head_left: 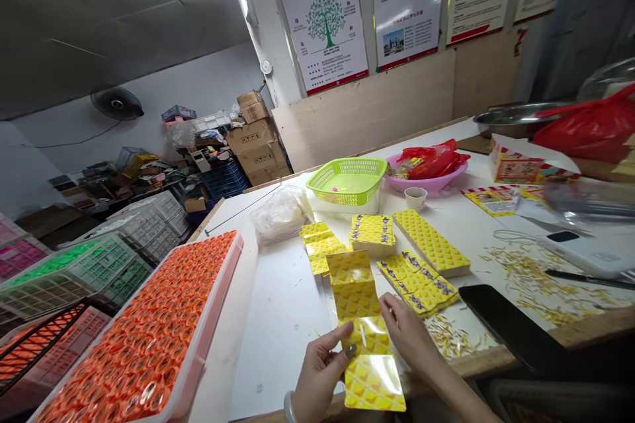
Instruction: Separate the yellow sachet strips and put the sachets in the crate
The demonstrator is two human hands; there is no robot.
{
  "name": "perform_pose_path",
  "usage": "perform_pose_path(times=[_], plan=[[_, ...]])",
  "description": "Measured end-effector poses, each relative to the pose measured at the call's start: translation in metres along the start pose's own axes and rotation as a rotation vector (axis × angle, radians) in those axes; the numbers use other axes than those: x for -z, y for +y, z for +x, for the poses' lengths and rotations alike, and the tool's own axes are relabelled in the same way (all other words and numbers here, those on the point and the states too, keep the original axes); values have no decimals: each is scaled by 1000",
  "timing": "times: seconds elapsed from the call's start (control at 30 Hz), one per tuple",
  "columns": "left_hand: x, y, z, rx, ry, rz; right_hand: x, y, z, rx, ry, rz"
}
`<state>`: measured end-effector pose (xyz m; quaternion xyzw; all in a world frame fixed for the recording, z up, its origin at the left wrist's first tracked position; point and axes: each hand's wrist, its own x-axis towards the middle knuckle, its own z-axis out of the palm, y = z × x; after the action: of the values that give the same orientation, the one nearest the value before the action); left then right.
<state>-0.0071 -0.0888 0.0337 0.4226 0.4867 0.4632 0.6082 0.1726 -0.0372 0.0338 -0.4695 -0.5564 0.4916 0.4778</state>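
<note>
A long yellow patterned card strip [367, 337] with crosswise creases hangs over the table's front edge, its far panel bent upward. My left hand [322, 367] pinches its left edge between thumb and fingers. Along the opposite edge, my right hand [404, 327] has its fingers curled closed against the card; the fingertips are partly hidden. A small slit shows in the card between both hands. Beyond it lie a fanned pile of yellow cards [320, 244], a stack of printed cards [372, 231], a long yellow stack [431, 241] and overlapping printed cards [419, 281].
Paper scraps [526, 277] litter the right side near a black phone [506, 324], a pen [585, 279] and a white device [595, 251]. Behind stand a green basket [347, 195], a pink basin [431, 184] and a cup [415, 198]. A tray of orange pieces [198, 344] stands left.
</note>
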Motion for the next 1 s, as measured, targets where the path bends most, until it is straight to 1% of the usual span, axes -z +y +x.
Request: perform_pose_path(times=[0.03, 0.07, 0.17, 0.2, 0.23, 0.33, 0.37, 0.47, 0.5, 0.57, 0.63, 0.7, 0.83, 0.93, 1.0], plan=[[-1, -2, 0, 13, 2, -5, 2, -1, 3, 38, 70, -31], [-2, -4, -1, 21, -2, -11, 3, -2, 4, 53, 75, 13], [-7, -3, -3, 19, -72, -28, -1, -8, 3, 23, -89, 291], [-9, -2, -3, 1, -77, -22, -3, -9, 1, 10, -127, 351], [-10, 1, -2, -29, -54, -10, -6, -11, -1, 0, -141, 387], [-11, 11, 5, -139, 83, 33, -13, -11, -7, -22, -188, 422], [-12, 14, 9, -170, 91, 33, -15, -11, -9, -21, -221, 420], [-16, 19, 21, -240, 46, 28, -17, -9, -12, -6, -278, 382], [-19, 19, 23, -269, 61, 38, -17, -8, -13, -2, -269, 366], [-23, 16, 26, -316, 133, 75, -17, -8, -14, 7, -220, 322], [-27, 13, 25, -339, 184, 106, -15, -9, -14, 11, -173, 262], [-29, 11, 22, -351, 194, 111, -14, -9, -15, 4, -165, 237], [-30, 9, 18, -379, 179, 112, -14, -10, -16, 5, -189, 243], [-29, 5, 17, -434, 209, 189, -13, -14, -16, 39, -129, 91], [-29, 5, 18, -449, 207, 200, -10, -18, -16, 51, -120, 62]])
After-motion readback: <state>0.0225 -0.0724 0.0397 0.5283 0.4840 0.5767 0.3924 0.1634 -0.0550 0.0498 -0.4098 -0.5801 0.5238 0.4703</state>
